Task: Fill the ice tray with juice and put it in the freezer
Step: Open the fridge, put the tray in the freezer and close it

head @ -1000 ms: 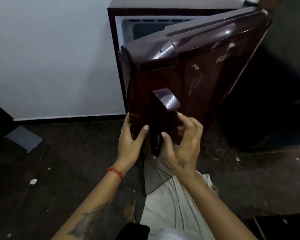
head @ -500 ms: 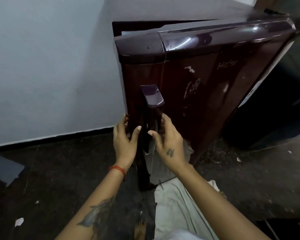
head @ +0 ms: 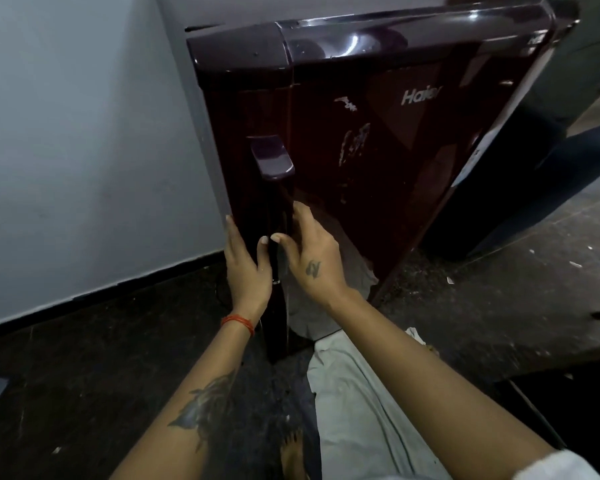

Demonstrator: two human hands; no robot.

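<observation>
My left hand [head: 246, 268] lay flat, fingers straight, against the fridge door's [head: 378, 161] edge; my right hand [head: 312, 258], fingers relaxed, pressed beside its handle [head: 272, 161].

1. Fridge door [head: 378, 140]: glossy dark maroon, silver "Haier" lettering toward 1 o'clock, scuffed pale patches mid-panel. Stands upright and looks shut against the cabinet.
2. Door handle [head: 272, 161]: dark vertical bar with a flared top cap, on the door's 9 o'clock edge.
</observation>
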